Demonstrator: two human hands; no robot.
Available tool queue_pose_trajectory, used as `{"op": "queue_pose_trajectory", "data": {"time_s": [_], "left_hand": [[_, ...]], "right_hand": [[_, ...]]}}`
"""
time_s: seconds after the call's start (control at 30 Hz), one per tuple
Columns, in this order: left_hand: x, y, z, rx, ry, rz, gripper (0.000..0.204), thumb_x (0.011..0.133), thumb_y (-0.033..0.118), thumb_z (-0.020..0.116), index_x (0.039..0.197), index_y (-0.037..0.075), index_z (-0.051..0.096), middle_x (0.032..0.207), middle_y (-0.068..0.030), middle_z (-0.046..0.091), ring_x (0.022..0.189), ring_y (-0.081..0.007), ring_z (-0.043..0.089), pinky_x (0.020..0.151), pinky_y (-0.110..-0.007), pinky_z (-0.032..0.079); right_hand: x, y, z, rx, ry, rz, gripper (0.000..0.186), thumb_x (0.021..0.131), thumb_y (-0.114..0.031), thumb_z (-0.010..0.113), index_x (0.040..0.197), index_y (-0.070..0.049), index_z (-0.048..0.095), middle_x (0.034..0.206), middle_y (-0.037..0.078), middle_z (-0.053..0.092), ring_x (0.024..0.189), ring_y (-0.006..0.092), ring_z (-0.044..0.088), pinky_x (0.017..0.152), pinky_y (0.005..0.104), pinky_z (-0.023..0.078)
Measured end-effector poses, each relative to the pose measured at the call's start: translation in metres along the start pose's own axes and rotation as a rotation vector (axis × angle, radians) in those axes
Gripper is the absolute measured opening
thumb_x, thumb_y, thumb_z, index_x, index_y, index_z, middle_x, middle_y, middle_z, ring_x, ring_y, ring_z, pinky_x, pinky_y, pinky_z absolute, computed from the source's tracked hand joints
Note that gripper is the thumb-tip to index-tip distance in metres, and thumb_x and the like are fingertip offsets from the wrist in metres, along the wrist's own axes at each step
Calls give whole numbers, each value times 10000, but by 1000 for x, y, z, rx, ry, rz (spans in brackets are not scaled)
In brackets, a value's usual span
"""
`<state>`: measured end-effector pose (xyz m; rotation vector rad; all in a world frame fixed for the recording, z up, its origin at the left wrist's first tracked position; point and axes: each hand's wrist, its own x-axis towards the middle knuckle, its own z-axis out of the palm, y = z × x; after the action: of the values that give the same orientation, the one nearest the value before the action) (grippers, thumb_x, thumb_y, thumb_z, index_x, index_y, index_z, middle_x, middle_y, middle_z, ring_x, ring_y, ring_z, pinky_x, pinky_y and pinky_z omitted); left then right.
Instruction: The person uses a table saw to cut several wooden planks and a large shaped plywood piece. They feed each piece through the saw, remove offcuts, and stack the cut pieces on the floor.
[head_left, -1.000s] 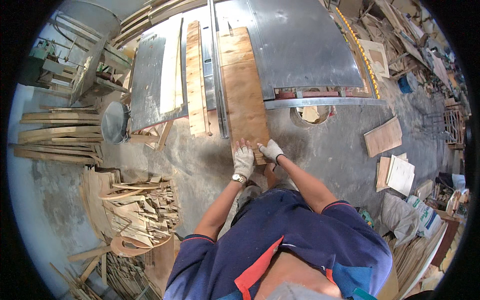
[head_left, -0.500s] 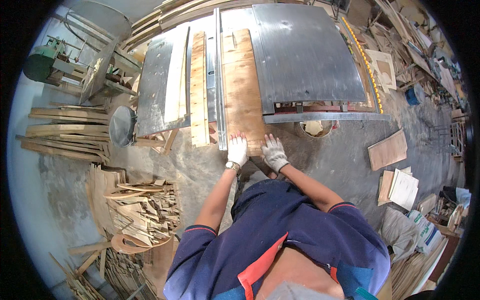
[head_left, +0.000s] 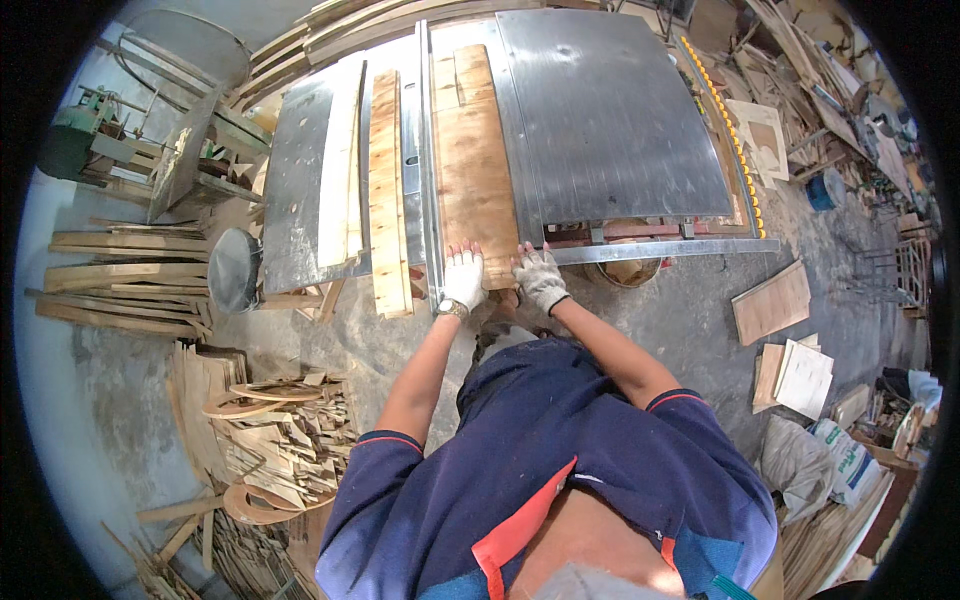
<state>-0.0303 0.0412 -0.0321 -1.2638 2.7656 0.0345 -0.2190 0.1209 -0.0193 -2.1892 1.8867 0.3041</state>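
A long plywood board [head_left: 474, 170] lies flat on the metal saw table, along the right side of a straight metal fence [head_left: 426, 150]. My left hand [head_left: 464, 276], in a pale work glove with bare fingertips, rests on the board's near end with its fingers stretched out, close to the fence. At the board's near right corner is my right hand [head_left: 540, 278], gloved the same way, fingers spread against the edge. Left of the fence lies a narrower plywood strip [head_left: 388, 190], its near end jutting past the table. No blade can be made out.
A wide metal panel [head_left: 610, 110] covers the table's right side, with a metal rail [head_left: 660, 250] along its near edge. Pale strips [head_left: 342, 170] lie on the left. A round bin [head_left: 234, 270] stands beside the table. Wood offcuts [head_left: 285, 440] are heaped at lower left.
The plywood board has slid forward along the fence, away from me, and both hands have gone forward with it. The whole view has shifted slightly.
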Motion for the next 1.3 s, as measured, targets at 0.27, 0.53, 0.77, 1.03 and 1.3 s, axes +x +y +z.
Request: {"op": "queue_pose_trajectory", "data": {"time_s": [0.27, 0.53, 0.77, 1.03, 1.3], "left_hand": [[2, -49, -29, -67, 22, -19, 645, 665, 216, 778, 1256, 40, 589, 1424, -173, 490, 1433, -413, 309, 1176, -624, 147], [22, -67, -19, 54, 27, 23, 370, 888, 168, 519, 1190, -1, 650, 1388, -160, 541, 1441, -400, 307, 1181, -627, 146], [55, -74, -18, 230, -85, 13, 451, 942, 207, 450, 1320, -5, 576, 1471, -141, 486, 1476, -356, 263, 1199, -594, 136], [95, -89, -19, 275, -82, 10, 503, 946, 201, 429, 1389, -24, 507, 1489, -135, 469, 1482, -343, 258, 1207, -581, 138], [117, -101, -20, 259, -40, 17, 493, 943, 193, 431, 1373, -28, 523, 1476, -138, 484, 1483, -332, 262, 1210, -577, 132]], "right_hand": [[38, 22, -5, 53, 36, -12, 557, 927, -417, 547, 1417, -155, 502, 1562, 142, 371, 1484, 311, 268, 1185, 603, 143], [72, 42, -19, 108, 14, 12, 617, 887, -429, 632, 1419, -152, 492, 1567, 154, 358, 1464, 308, 312, 1170, 591, 209], [99, 56, -36, 76, -26, 26, 619, 907, -434, 613, 1449, -173, 469, 1586, 131, 328, 1476, 289, 288, 1176, 579, 205], [135, 80, -51, 101, -58, 12, 625, 917, -451, 600, 1462, -183, 448, 1596, 118, 310, 1492, 301, 249, 1180, 592, 189], [159, 109, -60, 97, -71, -72, 609, 929, -441, 603, 1465, -206, 436, 1608, 113, 281, 1491, 302, 250, 1163, 610, 225]]}}
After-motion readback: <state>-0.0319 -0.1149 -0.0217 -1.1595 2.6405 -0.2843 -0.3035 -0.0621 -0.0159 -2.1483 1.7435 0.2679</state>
